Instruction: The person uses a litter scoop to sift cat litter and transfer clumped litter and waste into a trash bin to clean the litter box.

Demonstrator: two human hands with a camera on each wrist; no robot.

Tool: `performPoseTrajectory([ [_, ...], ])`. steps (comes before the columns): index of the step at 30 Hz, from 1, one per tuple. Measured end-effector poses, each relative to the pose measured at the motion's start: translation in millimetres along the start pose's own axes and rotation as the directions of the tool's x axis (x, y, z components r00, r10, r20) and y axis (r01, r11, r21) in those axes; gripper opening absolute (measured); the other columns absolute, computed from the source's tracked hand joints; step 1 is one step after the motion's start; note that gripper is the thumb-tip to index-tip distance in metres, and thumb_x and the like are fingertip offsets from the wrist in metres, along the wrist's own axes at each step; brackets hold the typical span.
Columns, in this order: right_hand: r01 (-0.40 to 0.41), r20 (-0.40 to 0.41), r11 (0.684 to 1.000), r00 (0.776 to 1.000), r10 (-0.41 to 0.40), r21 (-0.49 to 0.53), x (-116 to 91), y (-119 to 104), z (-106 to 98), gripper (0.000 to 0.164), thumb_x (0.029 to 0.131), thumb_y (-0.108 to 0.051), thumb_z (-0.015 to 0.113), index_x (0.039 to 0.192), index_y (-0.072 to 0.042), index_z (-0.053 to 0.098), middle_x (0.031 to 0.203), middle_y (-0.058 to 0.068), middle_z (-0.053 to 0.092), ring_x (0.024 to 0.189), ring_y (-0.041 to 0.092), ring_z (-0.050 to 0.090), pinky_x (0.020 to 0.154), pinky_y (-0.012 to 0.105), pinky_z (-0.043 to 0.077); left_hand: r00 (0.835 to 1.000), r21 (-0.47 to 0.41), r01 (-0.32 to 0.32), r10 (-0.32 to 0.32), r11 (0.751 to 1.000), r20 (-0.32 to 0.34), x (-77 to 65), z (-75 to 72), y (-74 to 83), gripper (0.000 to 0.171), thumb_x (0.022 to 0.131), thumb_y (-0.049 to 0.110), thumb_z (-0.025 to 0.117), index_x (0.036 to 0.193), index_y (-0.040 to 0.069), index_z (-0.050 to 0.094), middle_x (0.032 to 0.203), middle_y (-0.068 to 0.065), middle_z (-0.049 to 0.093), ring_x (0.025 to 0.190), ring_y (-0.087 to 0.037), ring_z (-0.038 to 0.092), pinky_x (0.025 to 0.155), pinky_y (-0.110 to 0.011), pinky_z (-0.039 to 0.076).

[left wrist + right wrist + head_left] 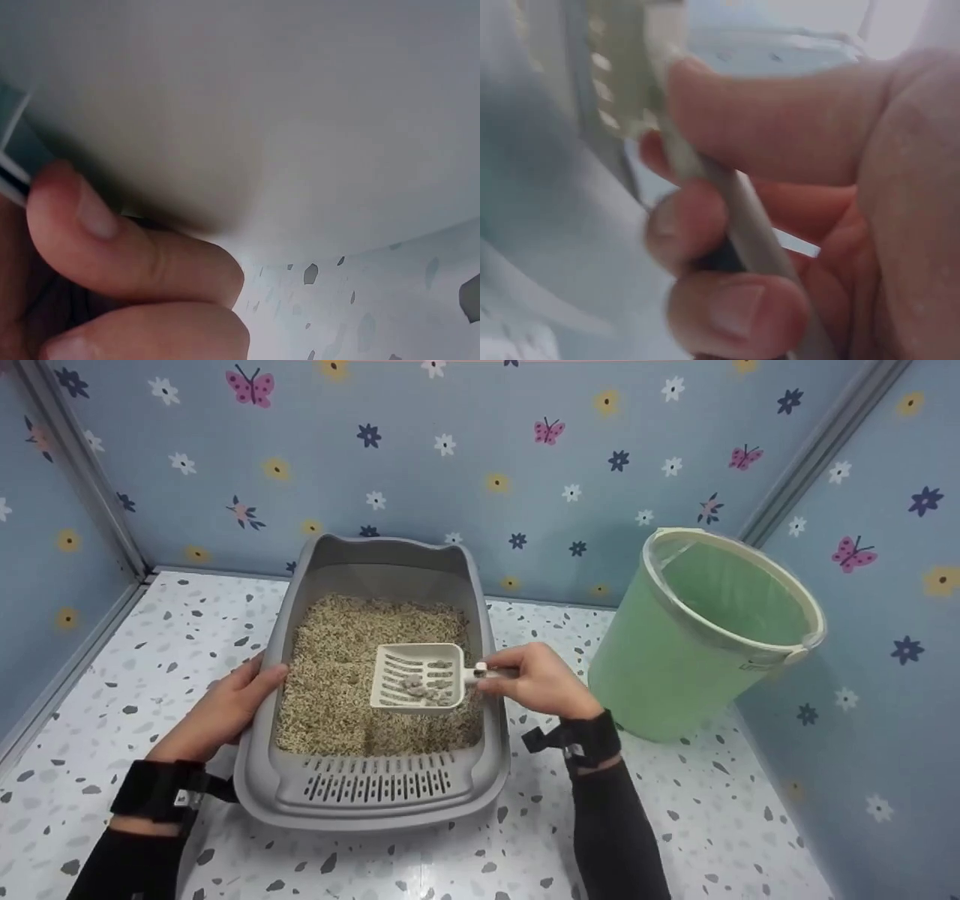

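Nearest is the slotted front of the grey litter tray (371, 811), its long axis running near to far. At its left side, the left hand (229, 701) grips the rim, thumb on top. The right hand (546, 682) pinches the handle of the white scoop (418, 675), which is over the litter (319, 690) with clumps (412, 687) in its pan. The scoop's long axis runs left to right, the pan lying left of those fingers, pointing away from the green bin (649, 675) on the right; the right hand is nearer that bin. Farthest stands a flowered wall (450, 405).
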State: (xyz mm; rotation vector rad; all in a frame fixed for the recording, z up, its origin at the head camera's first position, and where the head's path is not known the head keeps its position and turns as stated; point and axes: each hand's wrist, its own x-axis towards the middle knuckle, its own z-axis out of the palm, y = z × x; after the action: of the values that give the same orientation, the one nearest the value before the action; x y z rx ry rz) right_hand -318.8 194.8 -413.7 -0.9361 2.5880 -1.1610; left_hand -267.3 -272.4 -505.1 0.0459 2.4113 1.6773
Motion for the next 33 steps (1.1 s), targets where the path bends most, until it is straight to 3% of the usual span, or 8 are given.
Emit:
performPoseTrajectory([
  [3,0.011,0.013,1.0,1.0,-0.011,-0.005,1,0,0,0.022,0.103,-0.023,0.082,0.121,-0.01,0.087,0.089,-0.002,0.077,0.067,0.01,0.057,0.062,0.026,0.05,1.0,0.004,0.0,0.0,1.0,-0.001,-0.2,0.4,-0.8,0.084,0.115,0.065,0.044,0.181,0.029,0.007,0.149,-0.039,0.057,0.106,-0.036,0.076,0.076,-0.05,0.068],
  [6,-0.028,-0.017,1.0,0.999,0.028,-0.004,-5,0,-5,0.018,0.101,-0.016,0.084,0.117,-0.01,0.087,0.088,-0.001,0.077,0.064,0.012,0.054,0.059,0.027,0.046,1.0,0.011,-0.003,0.003,1.0,-0.003,0.6,0.3,-1.0,0.084,0.115,0.065,0.044,0.181,0.029,0.007,0.147,-0.04,0.057,0.105,-0.036,0.077,0.075,-0.05,0.068],
  [13,-0.015,0.017,0.999,1.0,0.016,-0.046,5,-2,5,0.029,0.103,-0.028,0.082,0.125,-0.01,0.085,0.096,-0.001,0.081,0.071,0.01,0.062,0.071,0.029,0.057,1.0,0.014,0.008,-0.008,1.0,-0.001,0.5,-1.5,-0.2,0.083,0.116,0.063,0.044,0.181,0.028,0.007,0.143,-0.038,0.059,0.101,-0.034,0.076,0.075,-0.05,0.069],
  [20,-0.036,-0.013,0.999,0.999,0.035,-0.01,-4,1,-2,0.022,0.101,-0.021,0.084,0.12,-0.011,0.087,0.092,-0.001,0.08,0.069,0.013,0.06,0.066,0.028,0.052,1.0,0.03,0.005,-0.005,1.0,0.0,-0.3,-1.2,1.5,0.084,0.116,0.065,0.043,0.181,0.027,0.007,0.137,-0.035,0.06,0.098,-0.033,0.075,0.073,-0.049,0.068],
  [23,-0.009,0.004,1.0,1.0,0.009,-0.005,0,0,0,0.024,0.102,-0.023,0.083,0.123,-0.011,0.087,0.094,-0.001,0.08,0.069,0.012,0.06,0.067,0.028,0.053,1.0,0.02,0.018,-0.018,1.0,-0.001,-1.7,0.4,0.8,0.086,0.115,0.067,0.043,0.181,0.028,0.006,0.141,-0.036,0.058,0.101,-0.034,0.075,0.075,-0.05,0.068],
  [28,-0.044,-0.012,0.999,0.999,0.044,0.019,-7,5,-10,0.019,0.1,-0.02,0.085,0.119,-0.014,0.088,0.091,0.001,0.079,0.065,0.012,0.055,0.06,0.026,0.048,1.0,0.009,0.021,-0.021,1.0,0.002,-2.1,1.9,-0.1,0.085,0.115,0.066,0.043,0.181,0.028,0.006,0.148,-0.039,0.055,0.105,-0.035,0.076,0.077,-0.05,0.069],
  [33,-0.016,0.026,1.0,1.0,0.016,-0.027,0,-3,1,0.02,0.102,-0.026,0.083,0.12,-0.017,0.088,0.088,-0.003,0.078,0.061,0.009,0.053,0.058,0.027,0.049,1.0,0.014,0.011,-0.011,1.0,-0.004,-0.5,0.6,0.7,0.087,0.116,0.065,0.043,0.181,0.023,0.006,0.147,-0.039,0.057,0.106,-0.035,0.076,0.078,-0.048,0.069],
])
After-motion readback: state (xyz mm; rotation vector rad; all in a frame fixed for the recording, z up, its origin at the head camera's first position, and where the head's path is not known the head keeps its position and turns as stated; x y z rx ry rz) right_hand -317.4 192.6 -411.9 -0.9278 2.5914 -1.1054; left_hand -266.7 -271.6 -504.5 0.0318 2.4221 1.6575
